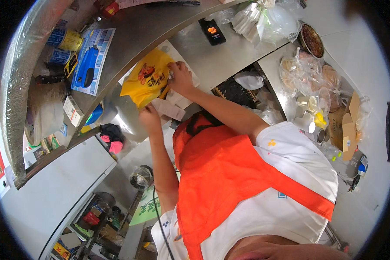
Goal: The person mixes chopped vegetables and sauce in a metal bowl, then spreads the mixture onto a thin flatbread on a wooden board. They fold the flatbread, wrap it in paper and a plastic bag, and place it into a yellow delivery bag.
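Note:
A yellow plastic bag (pixel 146 73) with a red cartoon print and dark writing is spread out before me over the steel counter. My right hand (pixel 182 78) pinches its right edge, fingers curled over the film. At its lower corner my left hand (pixel 149 117) grips the edge, slightly blurred. White paper slips (pixel 169 109), one resembling a receipt, lie beside the bag between my two hands. Beneath the bag, parts of a pale flat sheet (pixel 191 75) show; its material is hard to tell.
A raised metal shelf (pixel 133 35) curves along the left, carrying a blue stapler (pixel 87 66). Farther back lie a smartphone (pixel 212 31) and a bundle of plastic bags (pixel 263 21). Right of my arm is an opening with a dark crate (pixel 235 86); bagged food (pixel 300 66) stands beyond.

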The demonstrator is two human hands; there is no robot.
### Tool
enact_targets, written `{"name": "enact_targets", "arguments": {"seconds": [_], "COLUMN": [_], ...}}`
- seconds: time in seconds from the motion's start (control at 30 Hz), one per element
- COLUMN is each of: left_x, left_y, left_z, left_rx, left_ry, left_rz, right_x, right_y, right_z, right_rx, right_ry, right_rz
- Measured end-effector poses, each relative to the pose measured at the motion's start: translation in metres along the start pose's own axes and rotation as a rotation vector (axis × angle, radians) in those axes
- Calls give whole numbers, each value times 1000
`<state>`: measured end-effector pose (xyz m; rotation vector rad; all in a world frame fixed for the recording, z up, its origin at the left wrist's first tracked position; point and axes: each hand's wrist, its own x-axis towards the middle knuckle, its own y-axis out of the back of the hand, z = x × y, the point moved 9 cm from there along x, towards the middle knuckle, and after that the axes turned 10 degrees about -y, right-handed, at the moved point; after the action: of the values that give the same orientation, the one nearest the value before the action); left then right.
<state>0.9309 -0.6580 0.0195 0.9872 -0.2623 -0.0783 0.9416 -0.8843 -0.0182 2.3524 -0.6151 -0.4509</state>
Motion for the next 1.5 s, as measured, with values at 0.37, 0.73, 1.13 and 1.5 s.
{"name": "enact_targets", "arguments": {"seconds": [0.37,0.73,1.13,1.5], "left_x": [25,29,33,22], "left_y": [79,77,83,180], "left_z": [19,36,5,-4], "left_rx": [-251,-895,-1361,-1366], "left_ry": [53,225,345,222], "left_rz": [82,186,206,306], "right_x": [78,68,-18,-97], "right_y": [32,112,128,50], "right_z": [-57,-87,-126,-174], "right_rx": [-758,-326,-457,-188], "right_ry": [492,271,1012,1162], "right_rz": [-277,-349,-283,-619]}}
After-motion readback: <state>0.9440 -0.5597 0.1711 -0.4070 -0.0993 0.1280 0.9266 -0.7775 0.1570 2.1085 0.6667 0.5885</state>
